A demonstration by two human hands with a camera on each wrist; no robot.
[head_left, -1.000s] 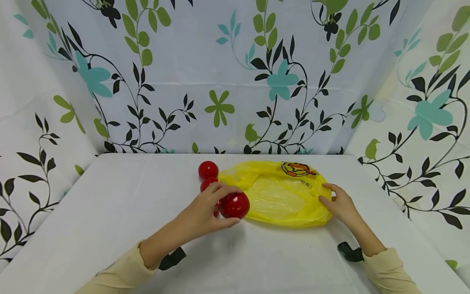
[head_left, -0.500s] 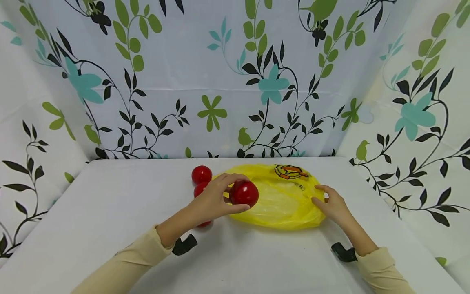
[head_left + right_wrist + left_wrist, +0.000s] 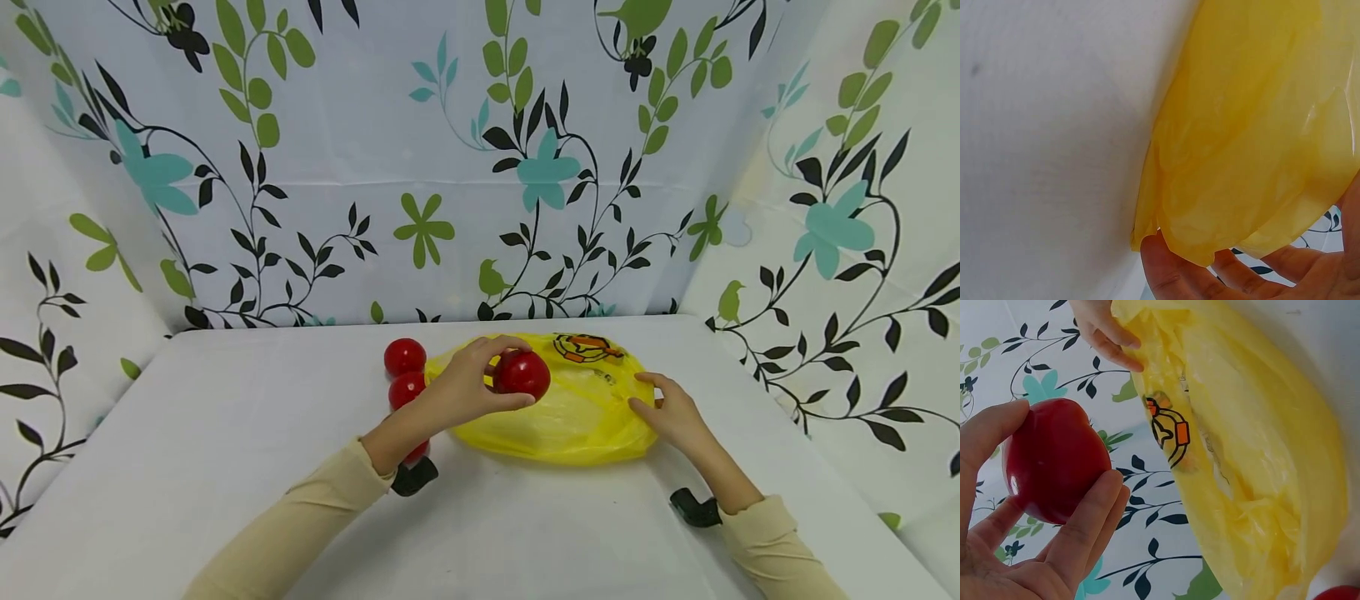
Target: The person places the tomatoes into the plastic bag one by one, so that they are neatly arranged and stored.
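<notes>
A glossy red tomato [image 3: 522, 375] is held up by my left hand [image 3: 461, 390] above the left part of a yellow plastic bag [image 3: 566, 429]. In the left wrist view the thumb and fingers curl around the tomato [image 3: 1055, 462], and the bag's opening [image 3: 1219, 469] gapes beside it. My right hand [image 3: 678, 415] grips the bag's right end. The right wrist view has its fingers [image 3: 1169, 272] at the edge of the yellow film [image 3: 1229, 156]; part of the thumb side is cut off there.
More red tomatoes [image 3: 405, 357] stand in a row left of the bag, partly hidden behind my left hand and wrist. They rest on a white table [image 3: 247, 400]. A leaf-patterned curtain [image 3: 330, 108] rises behind the table and along both sides.
My left hand has carried the tomato to the right and slightly up, from the bag's left edge to over the bag. The right hand keeps its grip on the bag.
</notes>
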